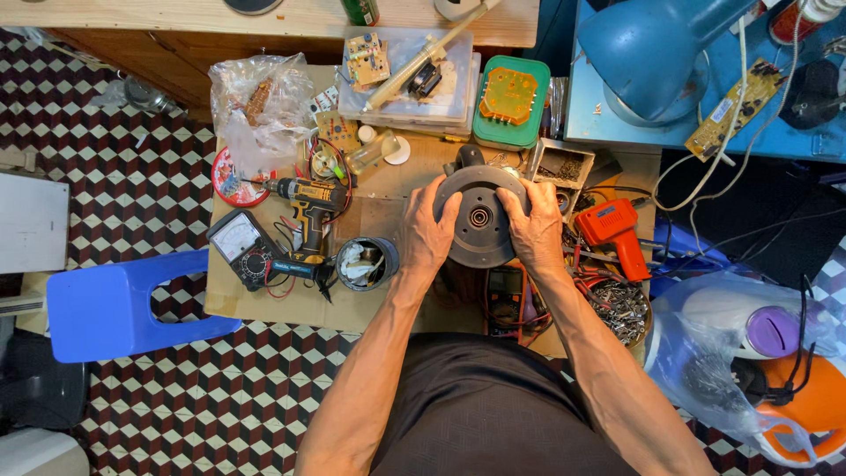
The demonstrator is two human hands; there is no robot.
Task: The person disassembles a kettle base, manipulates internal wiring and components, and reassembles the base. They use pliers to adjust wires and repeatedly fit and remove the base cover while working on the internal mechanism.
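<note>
Head view shows us the round grey motor housing (480,216) near the middle of the cluttered surface (264,304), with a small bearing hub at its centre. Our left hand (428,231) clasps its rim at nine o'clock and our right hand (535,227) at three o'clock, fingers (449,204) curled narrow over the top edge, holding the housing between both palms. To do this well, we judge, we should press evenly from both sides and keep the disc level. At nine o'clock from it stands an open can (367,263), then a yellow cordless drill (308,201) and an analogue multimeter (240,242). At three o'clock lies an orange soldering gun (614,226); at twelve o'clock, a green box (511,101).
</note>
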